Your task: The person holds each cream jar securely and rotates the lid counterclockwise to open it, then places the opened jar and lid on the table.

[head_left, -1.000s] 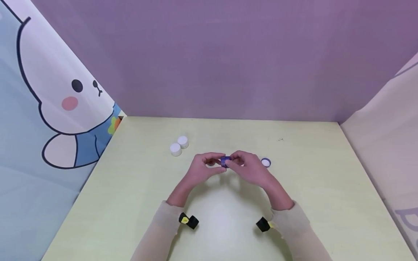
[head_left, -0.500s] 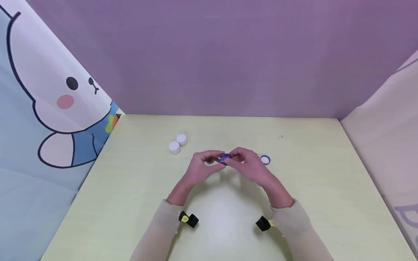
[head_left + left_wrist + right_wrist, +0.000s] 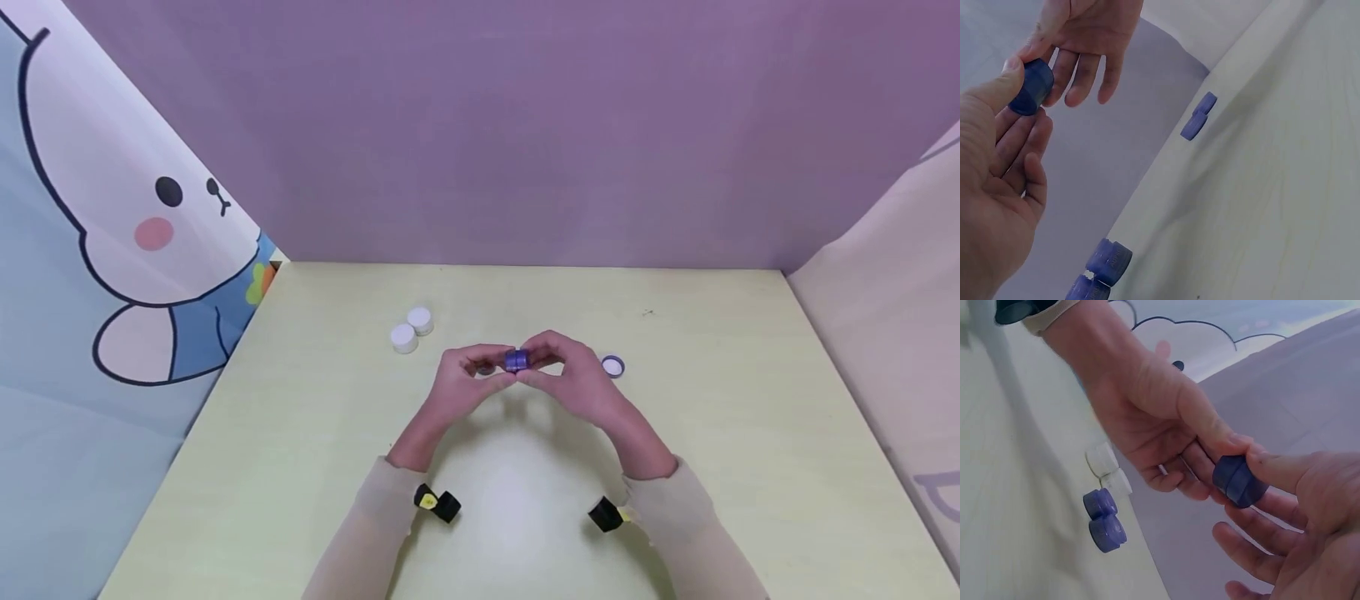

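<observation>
Fingers (image 3: 480, 360) of the left hand (image 3: 457, 387) pinch one end of a small blue jar (image 3: 516, 360), and the right hand (image 3: 573, 385) pinches the other, so its axis runs sideways between both thumbs, raised above the pale bench (image 3: 720, 433). Two white caps (image 3: 411, 329) sit left and behind; a blue lid (image 3: 612, 366) lies just right of the hands.

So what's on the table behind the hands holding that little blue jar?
Behind the left hand stand two white jars, side by side. Just right of the right hand lies a purple-rimmed lid. Whatever sits directly beneath the blue jar is covered.
</observation>
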